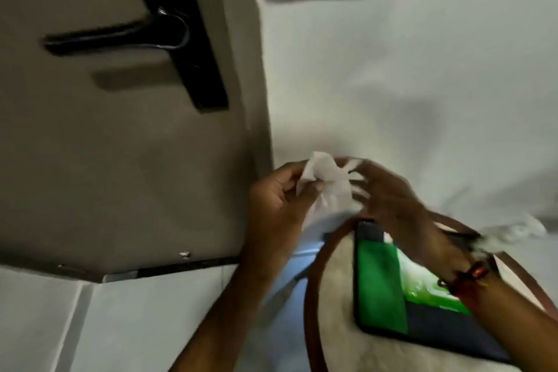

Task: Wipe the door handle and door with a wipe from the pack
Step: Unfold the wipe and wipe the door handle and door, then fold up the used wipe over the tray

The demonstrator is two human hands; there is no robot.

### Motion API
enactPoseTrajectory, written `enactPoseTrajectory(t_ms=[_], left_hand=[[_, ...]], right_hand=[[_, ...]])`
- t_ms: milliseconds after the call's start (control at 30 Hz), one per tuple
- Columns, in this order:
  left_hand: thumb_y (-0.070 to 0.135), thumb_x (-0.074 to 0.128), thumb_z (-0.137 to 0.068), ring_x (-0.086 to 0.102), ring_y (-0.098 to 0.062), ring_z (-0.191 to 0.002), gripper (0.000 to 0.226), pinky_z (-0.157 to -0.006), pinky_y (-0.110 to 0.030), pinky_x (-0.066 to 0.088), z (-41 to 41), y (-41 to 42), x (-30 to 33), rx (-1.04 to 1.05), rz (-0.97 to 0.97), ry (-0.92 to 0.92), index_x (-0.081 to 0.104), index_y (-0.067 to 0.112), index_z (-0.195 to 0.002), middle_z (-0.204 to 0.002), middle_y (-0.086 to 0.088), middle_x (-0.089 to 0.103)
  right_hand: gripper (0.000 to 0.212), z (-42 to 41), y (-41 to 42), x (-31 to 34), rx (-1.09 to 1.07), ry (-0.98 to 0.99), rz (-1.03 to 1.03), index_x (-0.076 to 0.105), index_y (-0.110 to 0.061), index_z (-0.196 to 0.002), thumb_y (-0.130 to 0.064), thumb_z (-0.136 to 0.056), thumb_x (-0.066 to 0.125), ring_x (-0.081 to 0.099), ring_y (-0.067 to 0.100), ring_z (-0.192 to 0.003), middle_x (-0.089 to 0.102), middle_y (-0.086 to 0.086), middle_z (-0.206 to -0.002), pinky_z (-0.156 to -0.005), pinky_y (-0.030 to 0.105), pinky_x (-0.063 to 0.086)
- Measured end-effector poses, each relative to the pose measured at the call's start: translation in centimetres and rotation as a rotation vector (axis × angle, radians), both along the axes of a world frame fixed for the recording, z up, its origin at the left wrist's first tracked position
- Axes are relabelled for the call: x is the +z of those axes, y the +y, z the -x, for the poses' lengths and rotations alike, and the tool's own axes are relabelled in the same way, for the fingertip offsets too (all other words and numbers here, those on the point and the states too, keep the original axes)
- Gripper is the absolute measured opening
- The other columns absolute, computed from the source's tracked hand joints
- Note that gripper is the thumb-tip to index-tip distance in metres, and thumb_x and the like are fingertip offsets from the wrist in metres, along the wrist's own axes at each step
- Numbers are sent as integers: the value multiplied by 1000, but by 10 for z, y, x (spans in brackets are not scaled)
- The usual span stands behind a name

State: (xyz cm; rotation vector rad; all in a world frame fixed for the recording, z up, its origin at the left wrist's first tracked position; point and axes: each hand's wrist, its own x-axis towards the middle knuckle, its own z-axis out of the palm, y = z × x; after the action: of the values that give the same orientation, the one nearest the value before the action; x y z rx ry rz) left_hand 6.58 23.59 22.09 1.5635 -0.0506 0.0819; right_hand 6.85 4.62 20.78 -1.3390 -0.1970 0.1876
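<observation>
A white wipe [327, 181] hangs crumpled between both hands, in front of the white wall. My left hand [279, 202] pinches its left edge with thumb and fingers. My right hand [389, 193], blurred, grips its right side. The grey door [120, 160] fills the left of the view, with a black lever handle [120, 36] on a black backplate [193, 63] at the upper left, well above and left of the hands. The green and dark wipe pack [392, 290] lies flat under my right forearm.
The pack rests on a round pale-topped table with a brown rim [314, 296] at the lower right. A white wall [392, 69] stands right of the door. A crumpled white piece [513, 232] lies near the table's far edge. Pale floor tiles [90, 326] show lower left.
</observation>
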Motion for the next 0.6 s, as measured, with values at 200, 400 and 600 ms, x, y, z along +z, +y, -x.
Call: enactPoseTrajectory(t_ms=[200,400,600], left_hand=[[9,61,-99,72,-47,-104,19,-92,-52,59,4,-90,-56,-201,200,527,72,4,-112,-114,-27,75],[16,72,-91,70,-39,-112,26,-94,-45,57,31,-156,-132,-396,199,871,75,6,-115,-119,-24,75],[0,67,-92,71,-28,-97,19,-82,-38,59,58,-206,-198,-476,19,965,71,2,-110,-109,-19,75]], right_hand=[[46,66,-75,-85,-75,450,-72,75,-16,-120,-34,-79,83,74,23,-107,77,7,-122,-83,28,62],[15,97,-134,-140,-498,573,68,78,-12,-101,-5,-91,71,78,21,-88,84,6,-100,-66,23,64],[29,133,-189,-184,-519,774,60,66,4,-119,8,-90,67,74,35,-95,76,20,-111,-80,46,65]])
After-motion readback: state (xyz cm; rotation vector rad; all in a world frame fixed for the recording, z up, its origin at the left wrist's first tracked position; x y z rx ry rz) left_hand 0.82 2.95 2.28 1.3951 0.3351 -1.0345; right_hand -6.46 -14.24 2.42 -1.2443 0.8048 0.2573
